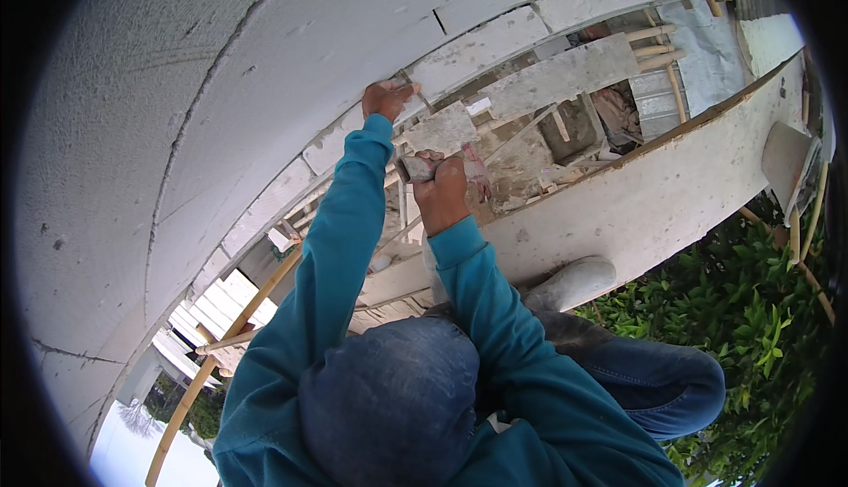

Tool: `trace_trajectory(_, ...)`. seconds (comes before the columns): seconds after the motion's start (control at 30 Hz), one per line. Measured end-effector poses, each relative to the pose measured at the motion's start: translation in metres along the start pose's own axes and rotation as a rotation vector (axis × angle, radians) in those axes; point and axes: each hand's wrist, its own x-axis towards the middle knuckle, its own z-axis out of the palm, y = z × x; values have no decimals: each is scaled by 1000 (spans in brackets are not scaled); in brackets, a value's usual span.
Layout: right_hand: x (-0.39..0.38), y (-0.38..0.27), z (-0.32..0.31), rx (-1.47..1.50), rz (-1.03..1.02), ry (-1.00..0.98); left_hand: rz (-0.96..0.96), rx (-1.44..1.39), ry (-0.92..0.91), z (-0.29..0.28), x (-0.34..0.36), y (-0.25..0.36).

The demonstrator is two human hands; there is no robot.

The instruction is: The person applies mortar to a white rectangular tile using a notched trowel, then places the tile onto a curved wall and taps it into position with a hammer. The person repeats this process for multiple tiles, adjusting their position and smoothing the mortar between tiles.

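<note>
My left hand is at the edge of the pale block wall, beside a joint between two blocks. Its fingers look curled, and whatever they may hold is hidden. Nearer to me and a little to the right, my right hand is closed round a grey, dusty tool with a blunt, squarish end. Its exact kind does not show. A stained pinkish cloth-like piece lies just past that hand. Both forearms are in teal sleeves, reaching forward from the lower edge.
A large pale wall fills the left. Below lie planks, bamboo poles and rubble. A long pale board crosses to the right, my dusty boot against it. Green bushes grow at lower right; a bamboo pole stands lower left.
</note>
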Motion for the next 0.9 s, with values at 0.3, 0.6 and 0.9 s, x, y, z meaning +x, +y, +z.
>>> trace_trajectory(0.3,5,-20,-19,-84,-89,43,-27,18,-27,7,-6,6)
trace_trajectory(0.6,22,6,-20,-1,199,-210,2,-14,-28,-1,1,-3)
trace_trajectory(0.9,-5,12,3,-71,-16,-117,-38,17,-6,-3,2,-6)
